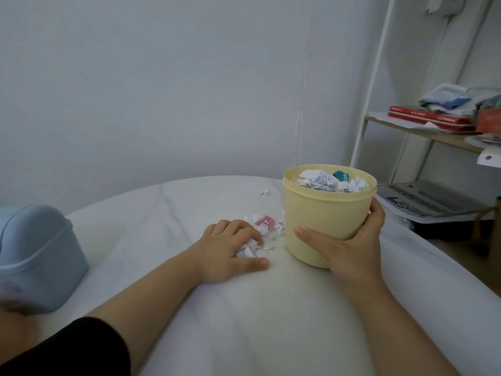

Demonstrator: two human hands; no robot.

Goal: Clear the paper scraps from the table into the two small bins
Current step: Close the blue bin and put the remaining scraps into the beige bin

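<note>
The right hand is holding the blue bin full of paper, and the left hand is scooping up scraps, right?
Not quite: in the head view the right hand holds the yellow bin, not the blue bin, which stands at the far left. The left hand does scoop scraps.

Dim, flat, bluish light leaves only faint shadows on the table (244, 308). Wide-angle bending curves its far edge and tilts the shelf posts (373, 77); the blue bin (35, 256) at the left edge is blurred.
</note>
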